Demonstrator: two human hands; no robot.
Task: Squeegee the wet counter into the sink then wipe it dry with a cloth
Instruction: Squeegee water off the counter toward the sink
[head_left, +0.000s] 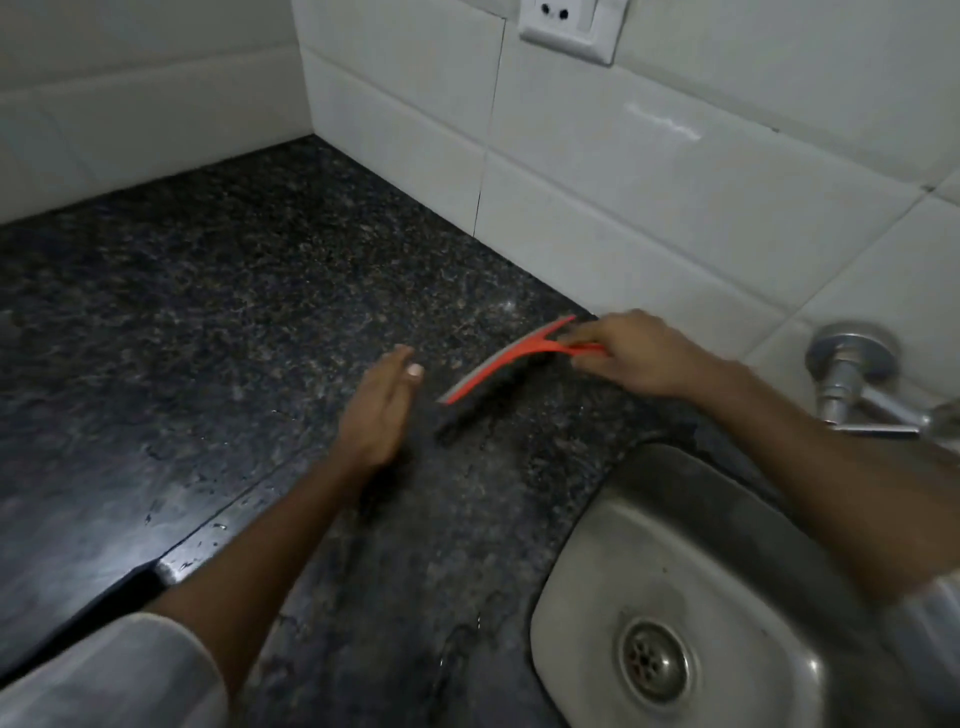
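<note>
Squeegee stroke on a wet tabletop (218, 322), dark speckled stone with water sheen and droplets at its near left; the steel sink (691, 587) is set into it at lower right, below a wall tap (852, 384). For a clean pass, the blade should probably stay flat on the stone, tilted slightly toward the pull, and be drawn in one unbroken line to the sink rim, with successive strokes overlapping. The right hand (639, 356) is curled around the handle of the orange squeegee (498, 364), which lies near the back wall, just behind the sink. The left hand (379, 410) is flat, fingers straight and together, holding nothing, just beside the blade's near end; whether it touches the stone cannot be told. No cloth is visible.
</note>
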